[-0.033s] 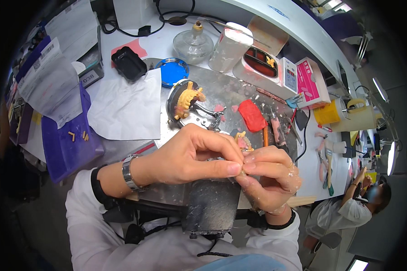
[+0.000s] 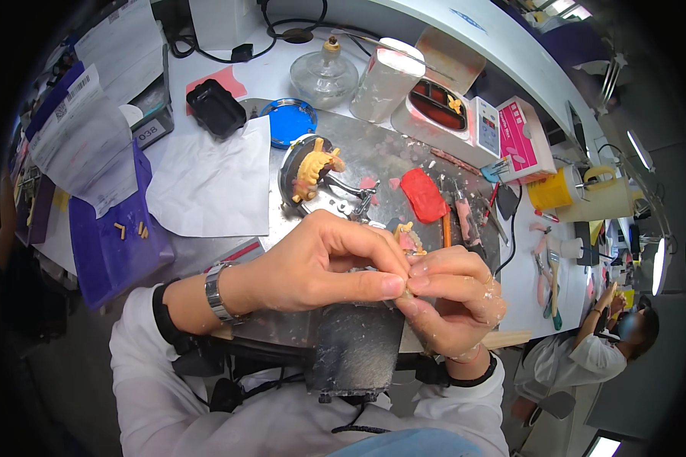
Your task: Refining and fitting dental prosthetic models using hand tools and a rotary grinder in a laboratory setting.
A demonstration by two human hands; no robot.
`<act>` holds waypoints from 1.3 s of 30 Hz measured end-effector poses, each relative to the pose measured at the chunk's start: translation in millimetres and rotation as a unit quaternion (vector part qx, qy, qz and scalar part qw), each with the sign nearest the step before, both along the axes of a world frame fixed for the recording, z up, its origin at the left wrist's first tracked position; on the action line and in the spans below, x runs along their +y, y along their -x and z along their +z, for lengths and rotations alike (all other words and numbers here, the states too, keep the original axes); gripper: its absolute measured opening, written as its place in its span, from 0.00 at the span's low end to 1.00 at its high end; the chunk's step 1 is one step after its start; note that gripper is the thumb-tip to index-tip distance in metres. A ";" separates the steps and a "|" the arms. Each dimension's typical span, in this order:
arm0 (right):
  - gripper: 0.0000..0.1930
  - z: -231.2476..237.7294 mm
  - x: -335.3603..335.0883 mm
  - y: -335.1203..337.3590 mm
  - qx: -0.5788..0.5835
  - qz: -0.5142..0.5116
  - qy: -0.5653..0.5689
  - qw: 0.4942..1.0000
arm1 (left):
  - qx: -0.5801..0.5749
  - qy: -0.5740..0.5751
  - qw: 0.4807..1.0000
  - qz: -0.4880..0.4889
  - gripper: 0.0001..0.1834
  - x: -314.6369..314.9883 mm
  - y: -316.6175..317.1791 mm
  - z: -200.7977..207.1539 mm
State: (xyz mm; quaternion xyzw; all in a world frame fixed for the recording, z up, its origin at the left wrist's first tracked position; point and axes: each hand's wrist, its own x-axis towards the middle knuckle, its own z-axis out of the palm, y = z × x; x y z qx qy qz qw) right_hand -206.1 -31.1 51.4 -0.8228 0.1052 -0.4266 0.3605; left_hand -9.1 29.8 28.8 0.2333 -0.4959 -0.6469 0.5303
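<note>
Fingertip to fingertip, my left hand (image 2: 331, 263) and my right hand (image 2: 456, 297) meet above the bench's front edge. Both are closed in a pinch around something small, mostly hidden by the fingers, that I cannot make out. Just beyond them stands a yellow dental model with pink wax (image 2: 410, 241), partly covered by my right hand. Farther left, a yellow dental cast (image 2: 313, 169) is mounted on a metal articulator (image 2: 345, 188). A dark, dust-covered pad (image 2: 357, 346) lies below my hands. Pale specks cling to my right fingers.
A red wax block (image 2: 424, 195) lies beside several hand tools (image 2: 465, 209). Behind are a glass spirit lamp (image 2: 324, 78), a wax heater (image 2: 440, 114) and a blue lid (image 2: 290, 122). At left sit white paper (image 2: 209, 179) and a purple tray (image 2: 110, 263). A co-worker (image 2: 587, 354) sits at right.
</note>
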 end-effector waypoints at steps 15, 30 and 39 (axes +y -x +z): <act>0.17 11.6 5.7 1.6 0.063 -0.039 0.084 0.994 | -0.036 0.006 0.999 -0.028 0.07 1.9 5.4 -3.2; 0.19 13.7 -4.7 25.2 0.092 -0.100 0.094 0.986 | -0.133 0.093 0.982 0.098 0.15 -1.8 5.5 -5.2; 0.15 -11.4 -27.5 36.6 0.236 -0.085 0.074 0.965 | -0.362 0.229 0.872 0.238 0.09 -17.3 2.3 -10.4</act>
